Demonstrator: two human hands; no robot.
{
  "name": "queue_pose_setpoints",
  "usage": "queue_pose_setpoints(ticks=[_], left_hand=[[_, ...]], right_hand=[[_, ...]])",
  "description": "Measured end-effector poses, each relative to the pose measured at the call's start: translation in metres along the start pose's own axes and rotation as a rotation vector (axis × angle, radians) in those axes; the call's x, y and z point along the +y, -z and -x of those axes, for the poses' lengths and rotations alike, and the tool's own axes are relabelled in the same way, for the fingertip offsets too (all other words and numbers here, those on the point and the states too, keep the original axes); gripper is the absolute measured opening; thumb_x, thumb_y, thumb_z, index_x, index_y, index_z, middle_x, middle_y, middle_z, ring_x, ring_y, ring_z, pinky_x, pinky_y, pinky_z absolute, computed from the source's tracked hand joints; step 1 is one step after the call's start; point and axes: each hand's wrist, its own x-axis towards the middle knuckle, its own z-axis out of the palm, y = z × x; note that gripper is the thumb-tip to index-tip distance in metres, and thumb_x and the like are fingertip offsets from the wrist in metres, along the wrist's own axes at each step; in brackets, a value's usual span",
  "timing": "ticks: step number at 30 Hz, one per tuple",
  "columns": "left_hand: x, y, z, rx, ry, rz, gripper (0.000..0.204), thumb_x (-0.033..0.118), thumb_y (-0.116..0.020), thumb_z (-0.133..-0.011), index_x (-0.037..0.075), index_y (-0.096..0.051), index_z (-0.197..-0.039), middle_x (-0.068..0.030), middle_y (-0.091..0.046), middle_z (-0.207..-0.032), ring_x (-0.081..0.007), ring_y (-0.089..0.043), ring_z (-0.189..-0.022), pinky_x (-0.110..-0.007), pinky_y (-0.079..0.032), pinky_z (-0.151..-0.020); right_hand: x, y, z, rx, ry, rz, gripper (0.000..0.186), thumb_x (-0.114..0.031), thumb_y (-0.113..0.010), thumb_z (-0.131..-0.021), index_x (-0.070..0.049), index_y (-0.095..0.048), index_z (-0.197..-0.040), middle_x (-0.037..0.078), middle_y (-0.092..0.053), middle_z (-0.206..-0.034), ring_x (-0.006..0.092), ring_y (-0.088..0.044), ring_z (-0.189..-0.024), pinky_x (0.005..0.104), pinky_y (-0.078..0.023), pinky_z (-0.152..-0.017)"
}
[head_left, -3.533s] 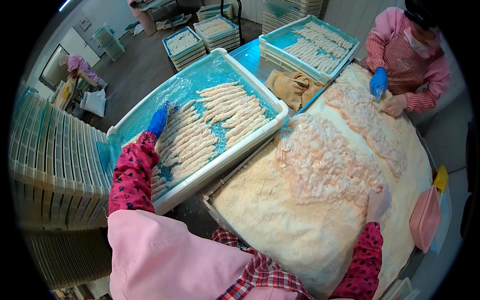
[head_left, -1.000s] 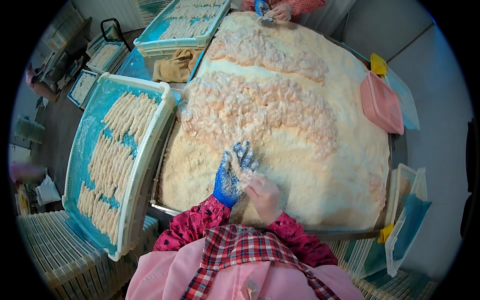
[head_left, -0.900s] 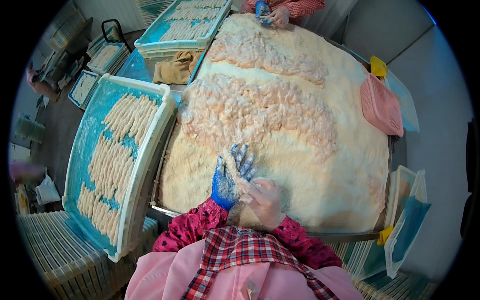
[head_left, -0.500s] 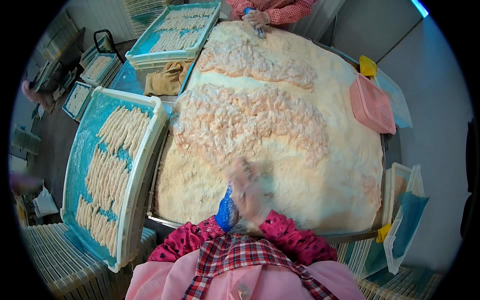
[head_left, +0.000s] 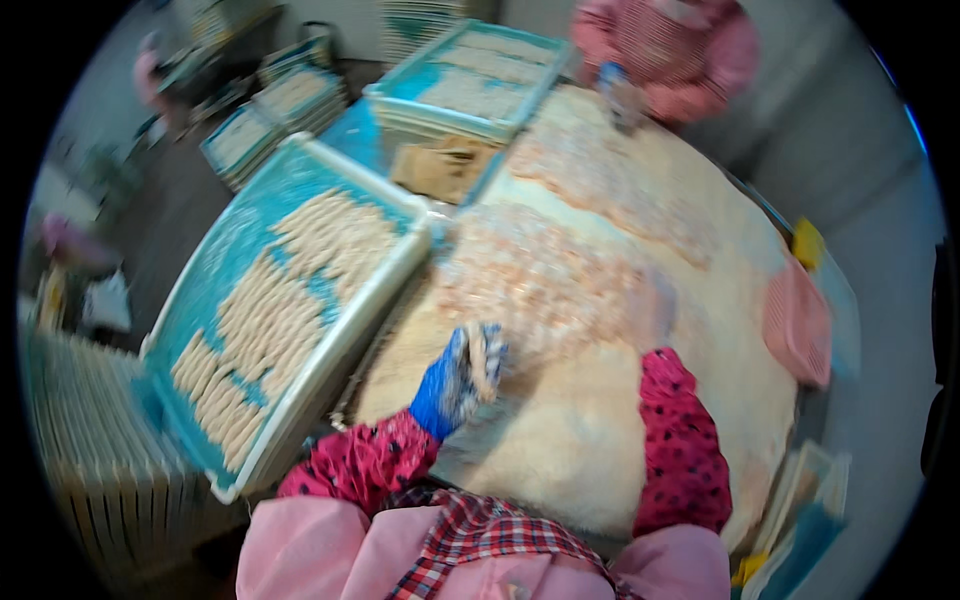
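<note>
A crumb-coated strip of meat rests in my left hand, which wears a blue glove dusted with crumbs and closes around the strip. The hand is raised over the near left part of the crumb-covered table. At the right end of the nearer pile of raw pale-pink meat pieces is my right hand. Motion smears its fingers, so their position and any hold are unclear. Left of the table, a white tray lined with blue film carries rows of coated strips.
Across the table stands a co-worker, hands over the crumbs, by a second meat pile. A filled tray stack and brown cloth are at the far left. The right edge has a pink basket and yellow scoop.
My hands were together over the crumbs and have parted. The left now holds a strip farther left; the right has reached right to the meat pile. The view has turned left.
</note>
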Motion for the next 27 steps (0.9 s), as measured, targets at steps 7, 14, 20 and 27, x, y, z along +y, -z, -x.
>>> queue_pose_setpoints(ticks=[7, 14, 20, 27], left_hand=[[0.263, 0.061, -0.087, 0.084, -1.069, -0.311, 0.037, 0.042, -0.037, -0.097, 0.01, -0.054, -0.091, -0.0042, -0.055, -0.077, -0.0136, -0.052, -0.067, -0.031, -0.046, -0.076], [0.389, 0.13, -0.14, 0.433, -0.522, -1.132, 0.05, 0.043, -0.034, -0.096, 0.006, -0.053, -0.125, -0.0087, -0.059, -0.116, -0.0189, -0.052, -0.107, -0.03, -0.035, -0.097], [0.398, 0.143, -0.147, 0.204, -0.767, -1.823, 0.038, 0.027, -0.043, -0.095, 0.003, -0.053, -0.123, -0.0126, -0.055, -0.122, -0.0228, -0.049, -0.114, -0.035, -0.034, -0.1], [0.278, 0.061, -0.084, -0.016, -0.905, -1.521, 0.022, 0.004, -0.05, -0.09, -0.002, -0.06, -0.109, -0.0096, -0.065, -0.094, -0.0146, -0.06, -0.085, -0.026, -0.046, -0.079]], right_hand=[[-0.008, 0.008, -0.005, -0.051, -0.066, 0.009, 0.025, -0.009, -0.067, -0.069, -0.006, -0.057, -0.091, 0.011, -0.06, -0.081, 0.0306, -0.057, -0.08, 0.0417, -0.044, -0.071], [0.003, 0.013, -0.007, 0.024, -0.103, 0.018, 0.025, -0.008, -0.068, -0.066, -0.006, -0.056, -0.087, 0.01, -0.061, -0.082, 0.0309, -0.057, -0.081, 0.0415, -0.043, -0.074], [0.01, 0.01, -0.017, -0.126, -0.196, -0.117, 0.019, -0.008, -0.066, -0.067, -0.004, -0.055, -0.082, 0.012, -0.062, -0.078, 0.0314, -0.059, -0.072, 0.0399, -0.047, -0.066], [-0.021, 0.092, 0.03, -0.107, -0.146, -0.613, 0.018, -0.006, -0.065, -0.07, -0.005, -0.059, -0.087, 0.009, -0.061, -0.081, 0.025, -0.059, -0.079, 0.0334, -0.047, -0.072]])
